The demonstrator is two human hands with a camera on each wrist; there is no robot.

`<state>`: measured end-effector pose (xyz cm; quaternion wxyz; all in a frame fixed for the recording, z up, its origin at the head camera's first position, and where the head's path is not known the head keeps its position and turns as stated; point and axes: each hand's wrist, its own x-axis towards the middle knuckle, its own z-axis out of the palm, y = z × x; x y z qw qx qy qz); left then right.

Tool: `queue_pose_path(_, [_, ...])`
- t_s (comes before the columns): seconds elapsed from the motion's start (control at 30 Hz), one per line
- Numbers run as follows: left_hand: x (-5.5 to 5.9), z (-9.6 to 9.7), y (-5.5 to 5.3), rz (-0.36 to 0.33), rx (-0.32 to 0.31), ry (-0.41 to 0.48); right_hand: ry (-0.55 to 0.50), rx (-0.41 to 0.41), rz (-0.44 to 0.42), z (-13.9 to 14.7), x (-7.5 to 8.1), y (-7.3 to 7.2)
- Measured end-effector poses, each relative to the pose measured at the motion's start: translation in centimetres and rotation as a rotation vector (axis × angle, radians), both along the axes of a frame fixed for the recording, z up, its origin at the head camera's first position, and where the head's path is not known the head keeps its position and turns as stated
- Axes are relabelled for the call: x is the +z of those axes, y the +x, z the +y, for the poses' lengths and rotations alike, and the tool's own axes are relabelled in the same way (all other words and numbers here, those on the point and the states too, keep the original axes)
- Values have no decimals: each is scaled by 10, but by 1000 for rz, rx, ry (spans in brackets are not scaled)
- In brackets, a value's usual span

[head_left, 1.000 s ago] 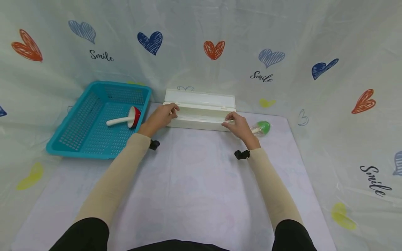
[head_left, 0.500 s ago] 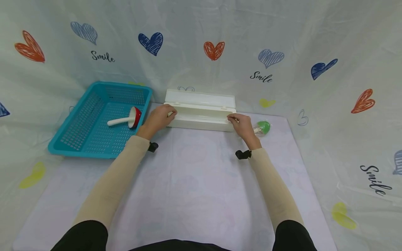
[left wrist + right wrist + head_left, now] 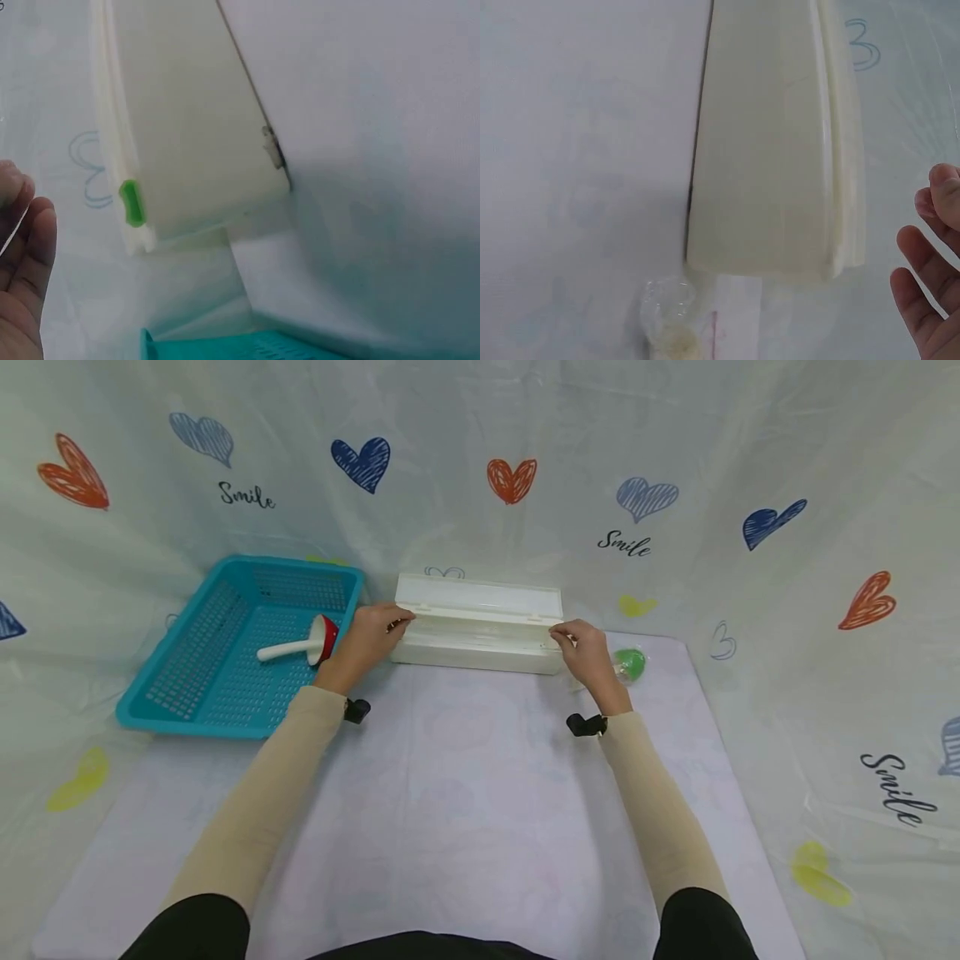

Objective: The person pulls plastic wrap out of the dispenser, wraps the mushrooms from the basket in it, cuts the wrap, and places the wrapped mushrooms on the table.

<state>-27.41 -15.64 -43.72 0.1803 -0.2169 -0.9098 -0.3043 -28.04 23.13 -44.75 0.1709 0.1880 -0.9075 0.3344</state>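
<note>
Teal basket point(image 3: 202, 730) left; white box point(image 3: 476, 657) far centre, lid up, corners partly hidden. Left hand point(image 3: 367, 637), right hand point(image 3: 589, 657) at its ends, fingertips together; can't tell whether gripping anything. Green-topped item point(image 3: 632, 663) right, partly hidden.

From the head view's centre: teal mesh basket point(image 3: 202, 681) at 9 o'clock, a white-handled red item point(image 3: 311, 646) in its 3 o'clock side; green-topped item point(image 3: 630, 663), partly hidden, at 3 o'clock; pale sheet point(image 3: 435, 410) at 12 o'clock, printed with hearts point(image 3: 512, 481) and 3 "Smile" words point(image 3: 247, 495).

Heart-printed sheeting point(image 3: 442, 410) behind the table point(image 3: 465, 793) shows a screened-off workspace.
</note>
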Motion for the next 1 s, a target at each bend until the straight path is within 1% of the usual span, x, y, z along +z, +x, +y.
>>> queue_pose_path(0.07, [0, -1, 0, 10, -21, 31, 7, -8, 5, 1, 3, 0])
queue_pose_path(0.17, [0, -2, 0, 2, -48, 75, 16, -17, 18, 1, 7, 2])
queue_pose_path(0.33, [1, -2, 3, 18, -62, 113, 7, -17, 78, 5, 12, 2])
queue_pose_path(0.43, [5, -1, 5, 25, -78, 136, 5, -15, 86, 7, 15, 1])
queue_pose_path(0.6, [16, 0, 9, 0, -128, 179, -18, -13, 81, 8, 19, 4])
queue_pose_path(0.7, [22, 0, 11, 4, -136, 168, -49, 1, 97, 8, 22, 6])
queue_pose_path(0.83, [27, -3, 17, 13, -130, 146, -69, 36, 132, 11, 26, 10])
queue_pose_path(0.9, [28, -5, 20, 16, -129, 142, -64, 50, 143, 12, 28, 12])
queue_pose_path(1.0, [27, -6, 23, 29, -119, 131, -53, 64, 136, 14, 31, 17])
